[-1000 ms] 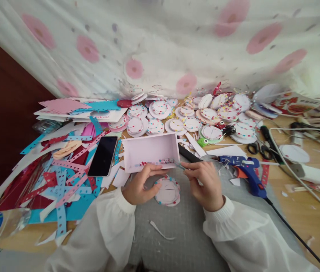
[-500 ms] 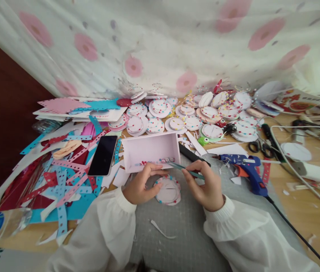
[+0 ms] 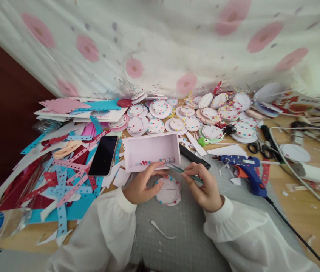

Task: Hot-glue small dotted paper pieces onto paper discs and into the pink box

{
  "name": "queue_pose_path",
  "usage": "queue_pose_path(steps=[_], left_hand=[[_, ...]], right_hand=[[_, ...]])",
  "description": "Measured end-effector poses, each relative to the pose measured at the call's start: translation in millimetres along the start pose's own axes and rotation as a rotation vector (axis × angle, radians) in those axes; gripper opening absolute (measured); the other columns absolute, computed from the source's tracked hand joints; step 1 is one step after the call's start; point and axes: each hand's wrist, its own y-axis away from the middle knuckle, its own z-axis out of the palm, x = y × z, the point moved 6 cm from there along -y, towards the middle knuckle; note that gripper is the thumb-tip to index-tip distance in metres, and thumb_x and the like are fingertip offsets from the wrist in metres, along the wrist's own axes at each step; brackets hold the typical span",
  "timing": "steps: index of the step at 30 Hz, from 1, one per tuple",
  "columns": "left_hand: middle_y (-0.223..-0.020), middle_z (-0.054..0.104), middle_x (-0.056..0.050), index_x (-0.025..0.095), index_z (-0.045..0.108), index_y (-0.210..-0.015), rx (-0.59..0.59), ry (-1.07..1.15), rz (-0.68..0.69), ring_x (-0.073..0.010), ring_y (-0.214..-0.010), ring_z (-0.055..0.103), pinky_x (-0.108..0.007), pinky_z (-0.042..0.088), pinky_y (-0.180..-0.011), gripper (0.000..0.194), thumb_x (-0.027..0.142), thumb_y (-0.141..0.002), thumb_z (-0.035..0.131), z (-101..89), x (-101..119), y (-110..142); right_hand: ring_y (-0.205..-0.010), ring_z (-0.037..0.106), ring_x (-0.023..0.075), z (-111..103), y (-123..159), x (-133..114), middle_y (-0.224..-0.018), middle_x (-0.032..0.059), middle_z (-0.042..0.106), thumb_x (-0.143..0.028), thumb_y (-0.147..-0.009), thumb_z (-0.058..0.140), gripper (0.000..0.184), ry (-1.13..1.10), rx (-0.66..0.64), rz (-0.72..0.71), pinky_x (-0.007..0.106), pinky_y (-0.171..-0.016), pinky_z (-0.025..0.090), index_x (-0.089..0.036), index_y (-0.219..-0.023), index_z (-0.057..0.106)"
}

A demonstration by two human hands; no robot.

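My left hand [image 3: 142,185] curves around a round white paper disc [image 3: 167,194] rimmed with red and blue beads, lying on the grey cutting mat [image 3: 160,251]. Its thumb rests on the disc's left rim, with the fingers at the far rim beside the box. Pinched in my right hand [image 3: 205,189] are teal tweezers [image 3: 181,170], slanting left over the near edge of a white open box [image 3: 151,145]. Small red, white and blue beads [image 3: 145,163] lie along the box's near side. Whether the tweezer tips grip a bead is too small to tell.
A phone [image 3: 103,155] and heaped punched paper strips [image 3: 71,166] lie left. Several beaded discs [image 3: 155,125] line the back. To the right are a blue glue gun [image 3: 252,172] with its cord, scissors [image 3: 262,148] and a white cable [image 3: 287,166]. A paper scrap [image 3: 161,230] lies in front.
My right hand has shifted slightly left and down with the tweezers. The left hand and the disc look almost unmoved.
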Motion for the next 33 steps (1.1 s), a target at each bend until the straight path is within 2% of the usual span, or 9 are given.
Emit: queue_pose_path(steps=[7, 12, 14, 16, 19, 24, 27, 33], left_hand=[[-0.121, 0.064, -0.013, 0.020, 0.035, -0.133, 0.000, -0.011, 0.009, -0.0228, -0.114, 0.060, -0.040, 0.044, -0.102, 0.050, 0.018, -0.088, 0.055, 0.5, -3, 0], [-0.121, 0.063, -0.014, 0.019, 0.036, -0.130, -0.008, -0.001, -0.009, -0.0248, -0.114, 0.060, -0.043, 0.045, -0.100, 0.044, 0.020, -0.089, 0.053, 2.1, -6, 1], [-0.122, 0.062, -0.015, 0.018, 0.036, -0.130, -0.019, 0.006, -0.008, -0.0257, -0.116, 0.058, -0.043, 0.047, -0.098, 0.043, 0.020, -0.090, 0.052, 2.7, -6, 1], [-0.123, 0.061, -0.016, 0.018, 0.034, -0.131, -0.027, 0.004, -0.006, -0.0264, -0.119, 0.057, -0.043, 0.047, -0.098, 0.046, 0.019, -0.089, 0.053, 2.4, -5, 1], [-0.126, 0.058, -0.017, 0.018, 0.031, -0.134, -0.056, -0.013, -0.003, -0.0278, -0.121, 0.055, -0.045, 0.044, -0.102, 0.059, 0.022, -0.083, 0.061, 2.5, -4, 2], [-0.142, 0.039, -0.023, 0.017, 0.021, -0.139, -0.131, -0.096, -0.069, -0.0345, -0.130, 0.044, -0.051, 0.039, -0.107, 0.101, 0.042, -0.062, 0.081, 7.8, -3, 7], [-0.143, 0.039, -0.022, 0.018, 0.021, -0.140, -0.173, -0.189, -0.124, -0.0344, -0.129, 0.045, -0.052, 0.039, -0.105, 0.099, 0.045, -0.064, 0.079, 11.8, -5, 10], [-0.140, 0.045, -0.019, 0.018, 0.022, -0.140, -0.207, -0.299, -0.147, -0.0323, -0.124, 0.050, -0.050, 0.043, -0.102, 0.092, 0.046, -0.070, 0.074, 13.8, -5, 12]], right_hand=[[-0.066, 0.058, 0.0150, -6, 3, 1, -0.072, 0.0002, 0.057, -0.015, -0.083, 0.057, 0.010, 0.040, 0.100, 0.027, 0.028, -0.057, 0.046, -0.023, -0.082, 0.052], [-0.063, 0.059, 0.0142, -19, 7, 13, -0.076, 0.0009, 0.061, -0.020, -0.081, 0.064, 0.012, 0.008, 0.309, 0.210, 0.028, -0.056, 0.047, -0.022, -0.091, 0.058], [-0.064, 0.060, 0.0143, -22, 9, 18, -0.079, 0.0016, 0.063, -0.021, -0.081, 0.065, 0.014, -0.025, 0.352, 0.272, 0.028, -0.057, 0.048, -0.022, -0.094, 0.062], [-0.067, 0.061, 0.0147, -23, 8, 18, -0.081, 0.0021, 0.065, -0.020, -0.081, 0.065, 0.014, -0.017, 0.361, 0.255, 0.028, -0.059, 0.049, -0.022, -0.095, 0.064], [-0.072, 0.062, 0.0156, -23, 3, 10, -0.082, 0.0027, 0.066, -0.015, -0.079, 0.067, 0.017, 0.044, 0.318, 0.130, 0.028, -0.062, 0.049, -0.023, -0.095, 0.067], [-0.084, 0.064, 0.0181, -15, -3, -3, -0.090, 0.0051, 0.067, -0.011, -0.081, 0.064, 0.021, 0.177, 0.181, -0.041, 0.033, -0.073, 0.052, -0.023, -0.097, 0.065], [-0.091, 0.065, 0.0180, -9, -3, -6, -0.098, 0.0064, 0.067, -0.008, -0.083, 0.060, 0.022, 0.224, 0.121, -0.106, 0.033, -0.077, 0.053, -0.023, -0.099, 0.063], [-0.084, 0.067, 0.0164, 4, 1, -7, -0.090, 0.0042, 0.072, -0.006, -0.083, 0.057, 0.022, 0.313, 0.032, -0.212, 0.031, -0.071, 0.052, -0.023, -0.098, 0.060]])
